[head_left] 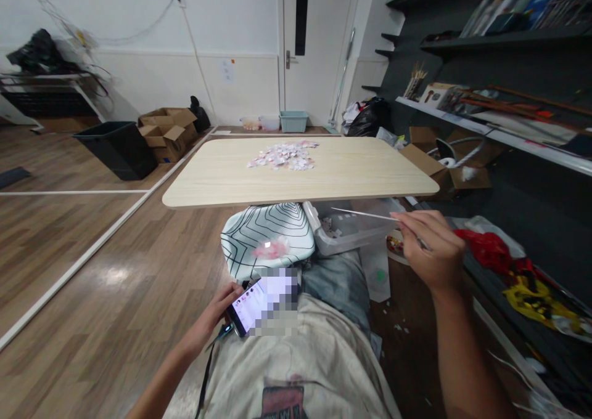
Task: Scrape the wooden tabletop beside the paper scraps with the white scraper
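My left hand [213, 315] grips a lit phone [259, 303] over my lap, fingers wrapped round its lower edge. My right hand [432, 246] is raised to the right, fingers pinched on a thin pale stick [365, 214] that points left over a clear plastic bin [345, 228]. A patterned cushion [268, 234] lies on my knees with a small pink heap [272, 248] on it. Ahead stands a light wooden table [222, 175] with a pile of small pink and white pieces [284, 155].
A black tub [118, 148] and open cardboard boxes [166, 132] stand on the floor at left. Dark shelves [499, 68] full of items line the right wall, with bags and red cloth [490, 249] below. A door [319, 43] is behind the table.
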Demonstrator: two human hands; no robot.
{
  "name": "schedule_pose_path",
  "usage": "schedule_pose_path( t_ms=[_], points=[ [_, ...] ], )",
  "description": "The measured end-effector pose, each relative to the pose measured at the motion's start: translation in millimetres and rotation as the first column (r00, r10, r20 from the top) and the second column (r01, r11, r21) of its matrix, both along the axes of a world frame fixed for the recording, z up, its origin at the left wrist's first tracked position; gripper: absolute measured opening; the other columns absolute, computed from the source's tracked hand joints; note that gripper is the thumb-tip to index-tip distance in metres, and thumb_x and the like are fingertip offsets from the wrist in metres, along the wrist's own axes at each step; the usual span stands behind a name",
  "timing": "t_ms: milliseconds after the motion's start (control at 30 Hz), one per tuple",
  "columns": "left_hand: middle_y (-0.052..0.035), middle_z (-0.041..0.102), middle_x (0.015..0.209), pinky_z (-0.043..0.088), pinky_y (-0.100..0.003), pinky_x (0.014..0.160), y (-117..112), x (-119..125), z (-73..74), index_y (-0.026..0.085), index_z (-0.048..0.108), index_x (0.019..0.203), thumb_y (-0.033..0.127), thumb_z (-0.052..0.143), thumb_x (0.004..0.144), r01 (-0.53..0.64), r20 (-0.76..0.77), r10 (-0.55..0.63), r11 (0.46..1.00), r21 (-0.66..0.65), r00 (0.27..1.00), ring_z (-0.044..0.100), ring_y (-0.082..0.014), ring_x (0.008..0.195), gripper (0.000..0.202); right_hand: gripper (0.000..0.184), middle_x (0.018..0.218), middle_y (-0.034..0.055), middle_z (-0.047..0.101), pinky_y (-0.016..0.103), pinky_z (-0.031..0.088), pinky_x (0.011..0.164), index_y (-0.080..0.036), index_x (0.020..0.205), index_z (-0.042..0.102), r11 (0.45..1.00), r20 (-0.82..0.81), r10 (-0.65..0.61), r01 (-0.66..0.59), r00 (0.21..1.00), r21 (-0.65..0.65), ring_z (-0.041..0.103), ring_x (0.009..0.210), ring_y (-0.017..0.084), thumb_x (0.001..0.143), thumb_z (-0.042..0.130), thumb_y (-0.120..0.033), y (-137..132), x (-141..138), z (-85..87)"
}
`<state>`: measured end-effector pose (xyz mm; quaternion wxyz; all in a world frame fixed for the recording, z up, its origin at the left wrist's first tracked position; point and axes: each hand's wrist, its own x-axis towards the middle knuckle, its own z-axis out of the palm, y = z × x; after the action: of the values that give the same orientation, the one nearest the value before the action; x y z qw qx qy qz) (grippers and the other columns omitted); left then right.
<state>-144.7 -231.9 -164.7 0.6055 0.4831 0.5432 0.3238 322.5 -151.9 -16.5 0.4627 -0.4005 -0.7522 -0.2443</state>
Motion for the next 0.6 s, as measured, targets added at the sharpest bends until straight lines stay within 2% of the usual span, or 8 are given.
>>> schedule_pose_path(
  t_ms=[167,367,467,600],
  points=[
    [0.0011,0.054,0.085,0.038,-0.028,0.066,0.5,1.9,2.2,0.023,0.064,0.098,0.076,0.064,0.097,-0.003,0.011,0.004,1.000,-0.011,1.000,0.046,-0.0171,0.074,0.054,0.028,0.094,0.0085,0.082,0.042,0.066,0.087,-0.027,0.117,0.086,0.999,-0.012,-0.015,0.014,1.000,-0.041,0.077,0.088,0.026,0.100,0.067,-0.014,-0.5,1.1,-0.9],
    [0.0021,0.051,0.082,0.037,-0.029,0.065,3.8,4.2,4.2,0.023,0.062,0.092,0.080,0.069,0.091,-0.013,-0.002,0.013,0.999,-0.046,1.000,0.045,-0.0168,0.073,0.058,0.026,0.096,0.0093,0.082,0.043,0.065,0.088,-0.026,0.116,0.085,1.000,-0.009,-0.011,0.011,1.000,-0.024,0.076,0.089,0.026,0.101,0.067,-0.016,2.1,1.7,1.4],
    [0.0019,0.052,0.083,0.037,-0.028,0.065,2.5,2.6,0.2,0.022,0.064,0.093,0.078,0.070,0.092,-0.020,0.005,0.020,0.999,-0.029,1.000,0.046,-0.0164,0.073,0.056,0.025,0.097,0.0098,0.082,0.045,0.065,0.090,-0.026,0.118,0.086,0.999,-0.021,-0.019,0.018,1.000,-0.044,0.077,0.090,0.027,0.102,0.068,-0.018,3.3,2.9,3.4],
    [-0.0008,0.062,0.090,0.041,-0.029,0.069,-1.3,-2.3,-7.9,0.021,0.070,0.102,0.073,0.072,0.094,-0.031,0.055,0.034,0.999,-0.045,0.998,0.055,-0.0179,0.080,0.052,0.025,0.097,0.0102,0.082,0.046,0.065,0.091,-0.026,0.118,0.086,0.999,-0.029,-0.021,0.019,0.999,-0.042,0.077,0.090,0.028,0.102,0.068,-0.019,4.2,2.9,5.1]
  ],
)
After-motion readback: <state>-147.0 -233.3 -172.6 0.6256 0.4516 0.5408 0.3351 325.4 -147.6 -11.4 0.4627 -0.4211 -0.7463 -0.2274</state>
